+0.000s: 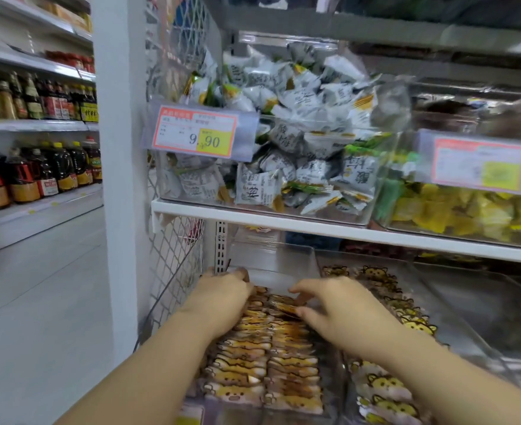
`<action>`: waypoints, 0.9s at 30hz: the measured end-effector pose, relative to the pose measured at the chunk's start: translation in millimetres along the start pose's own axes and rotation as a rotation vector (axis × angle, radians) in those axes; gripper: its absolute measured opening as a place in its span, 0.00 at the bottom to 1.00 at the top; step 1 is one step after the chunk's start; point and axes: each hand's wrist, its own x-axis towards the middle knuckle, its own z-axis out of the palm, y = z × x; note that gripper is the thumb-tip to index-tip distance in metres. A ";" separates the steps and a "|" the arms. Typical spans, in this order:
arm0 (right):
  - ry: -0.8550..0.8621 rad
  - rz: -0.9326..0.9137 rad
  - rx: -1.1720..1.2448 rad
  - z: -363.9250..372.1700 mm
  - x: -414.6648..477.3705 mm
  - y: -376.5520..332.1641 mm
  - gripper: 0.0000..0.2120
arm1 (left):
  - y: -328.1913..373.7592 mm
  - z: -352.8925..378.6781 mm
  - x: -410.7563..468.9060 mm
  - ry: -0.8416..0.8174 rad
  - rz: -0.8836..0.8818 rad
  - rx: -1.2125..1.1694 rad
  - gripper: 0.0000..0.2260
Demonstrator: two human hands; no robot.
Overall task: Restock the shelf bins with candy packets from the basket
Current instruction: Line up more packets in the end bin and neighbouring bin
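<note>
right hand (342, 311) maybe pinching packet (285, 308), fingers (302, 290) blurred

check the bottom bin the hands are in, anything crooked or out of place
One thing: at the back of the orange packet rows, a single packet lies slanted across the neat stacks, between thumb and fingers of the right hand. The left hand rests on the neighbouring row. Nothing looks spilled or torn.

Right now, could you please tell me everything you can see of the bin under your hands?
The bin is clear plastic, under the white shelf beside the mesh panel. Two rows of orange packets fill it; its far end is bare. The left hand touches the left row; the right hand pinches one packet.
</note>
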 end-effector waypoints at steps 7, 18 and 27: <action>0.066 -0.111 0.355 -20.0 -104.3 -9.5 0.12 | 62.4 -55.2 -110.7 0.187 0.073 -0.441 0.18; -0.387 0.150 0.494 141.2 -272.3 30.9 0.09 | 182.3 71.2 -256.5 -0.232 -0.179 -0.706 0.11; -0.866 0.404 0.490 286.7 -316.9 56.9 0.15 | 202.3 205.9 -296.6 -0.879 -0.370 -0.654 0.18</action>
